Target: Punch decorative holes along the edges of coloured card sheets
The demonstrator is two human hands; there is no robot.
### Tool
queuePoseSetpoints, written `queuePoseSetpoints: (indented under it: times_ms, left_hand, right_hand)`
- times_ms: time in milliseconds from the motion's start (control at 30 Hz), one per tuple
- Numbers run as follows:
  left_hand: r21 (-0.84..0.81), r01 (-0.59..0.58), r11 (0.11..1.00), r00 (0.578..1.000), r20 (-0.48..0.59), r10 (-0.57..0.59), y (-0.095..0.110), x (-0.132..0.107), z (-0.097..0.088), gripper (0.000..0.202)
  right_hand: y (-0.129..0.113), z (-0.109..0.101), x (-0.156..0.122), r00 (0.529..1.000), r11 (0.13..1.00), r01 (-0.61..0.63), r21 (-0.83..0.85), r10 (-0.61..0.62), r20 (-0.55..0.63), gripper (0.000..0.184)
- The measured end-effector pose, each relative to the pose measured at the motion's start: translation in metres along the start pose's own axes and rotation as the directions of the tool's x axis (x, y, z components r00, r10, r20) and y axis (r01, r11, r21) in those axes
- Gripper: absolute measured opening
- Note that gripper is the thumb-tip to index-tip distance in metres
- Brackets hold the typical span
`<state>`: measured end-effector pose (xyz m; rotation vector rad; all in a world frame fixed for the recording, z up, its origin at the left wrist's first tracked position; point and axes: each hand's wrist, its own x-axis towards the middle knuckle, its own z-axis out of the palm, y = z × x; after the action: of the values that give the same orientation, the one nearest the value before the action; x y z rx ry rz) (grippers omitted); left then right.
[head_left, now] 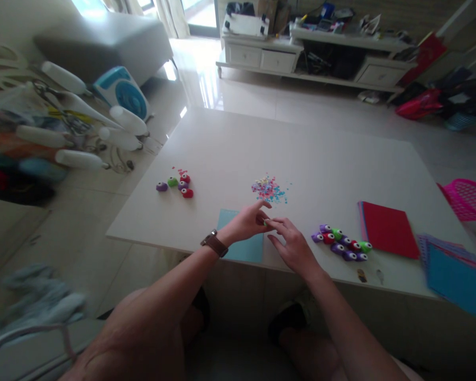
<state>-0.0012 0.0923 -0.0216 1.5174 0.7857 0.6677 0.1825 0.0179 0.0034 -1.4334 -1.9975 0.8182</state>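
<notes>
My left hand (250,221), with a brown-strapped watch at the wrist, is curled around a small green thing (265,223), probably a craft punch; most of it is hidden by the fingers. The fingertips of my right hand (290,244) reach to it, with the fingers stretched out and the thumb apart. Beneath both hands, a light blue paper sheet (246,247) lies at the table's front edge. Just beyond them is a pile of small coloured paper cut-outs (270,189).
Several purple, red and green craft punches (343,242) sit at right, with a smaller group (182,185) at left beside pink cut-outs. A red-topped paper stack (388,228) and blue sheets (456,275) lie far right. A pink basket (470,198) stands beyond the white table (321,148).
</notes>
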Motion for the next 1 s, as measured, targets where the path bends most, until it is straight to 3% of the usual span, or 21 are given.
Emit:
queuePoseSetpoints:
  times_ms: [133, 200, 267, 333, 400, 500, 600, 833, 1000]
  left_hand:
    - [-0.277, 0.048, 0.96, 0.993, 0.115, -0.017, -0.002, -0.001, 0.001, 0.059]
    - [-0.303, 0.062, 0.951, 0.987, 0.158, -0.014, -0.002, -0.002, -0.003, 0.058]
    - [-0.186, 0.034, 0.982, 0.992, 0.124, -0.011, -0.002, -0.002, -0.009, 0.048]
    - [0.082, -0.004, 0.997, 1.0, -0.003, 0.004, -0.002, -0.004, -0.017, 0.036]
    - [0.397, 0.018, 0.918, 0.99, -0.133, 0.038, -0.004, -0.006, -0.025, 0.035]
    - [0.66, 0.086, 0.746, 0.985, -0.168, 0.034, -0.01, -0.01, -0.034, 0.043]
    - [0.724, 0.126, 0.678, 0.989, -0.142, -0.032, -0.013, -0.012, -0.036, 0.048]
    - [0.684, 0.231, 0.692, 0.972, -0.139, -0.188, -0.008, -0.008, -0.034, 0.052]
    - [0.728, 0.243, 0.642, 0.967, -0.125, -0.224, -0.005, -0.007, -0.033, 0.044]
  right_hand:
    - [-0.002, 0.0, -0.002, 0.998, 0.998, 0.056, -0.014, -0.056, -0.04, 0.028]
    - [-0.004, -0.002, -0.003, 0.998, 0.998, 0.05, -0.039, -0.052, -0.044, 0.024]
    - [-0.006, -0.002, -0.005, 0.998, 0.996, 0.006, -0.091, -0.011, -0.057, 0.02]
    - [-0.005, -0.002, -0.007, 0.997, 0.988, -0.045, -0.151, 0.035, -0.072, 0.018]
    - [-0.004, -0.001, -0.008, 0.996, 0.978, -0.076, -0.196, 0.064, -0.069, 0.02]
    - [-0.002, 0.001, -0.008, 0.996, 0.972, -0.09, -0.217, 0.085, -0.033, 0.022]
    - [0.0, 0.001, -0.007, 0.994, 0.972, -0.11, -0.206, 0.108, -0.022, 0.02]
    - [0.005, 0.002, -0.006, 0.992, 0.979, -0.13, -0.159, 0.128, -0.024, 0.022]
    - [0.006, 0.003, -0.006, 0.993, 0.981, -0.12, -0.15, 0.118, -0.024, 0.023]
